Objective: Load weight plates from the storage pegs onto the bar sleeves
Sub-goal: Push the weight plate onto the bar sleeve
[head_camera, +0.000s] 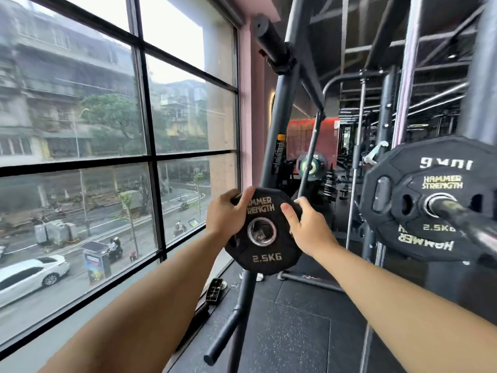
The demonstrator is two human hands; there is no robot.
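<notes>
You stand in a gym, with a floor (304,332) of dark, speckled rubber mats laid edge to edge. To your left a tall window (107,103) with a black metal grid looks down on a street and a white car (32,275). Straight ahead rises a slanted storage post (282,125) of matte grey steel tube. A round upper peg (269,41) juts out near its top and a lower peg (223,337) angles out near the floor.

You hold a small plate (265,254) in front of that post, at about its mid height, with its face towards you. It is black rubber and many-sided, with a shiny metal ring round the centre hole and gold lettering that reads 2.5KG. Your left hand (226,216) grasps its upper left edge, fingers curled over the rim and thumb lying on the face. Your right hand (309,227) grasps the right edge in the same way. You cannot tell whether a peg passes through the hole.

At the far right a blurred steel bar sleeve (462,219) points towards you. It carries a loaded 2.5KG plate (441,227) in front of a larger black plate (430,162).
</notes>
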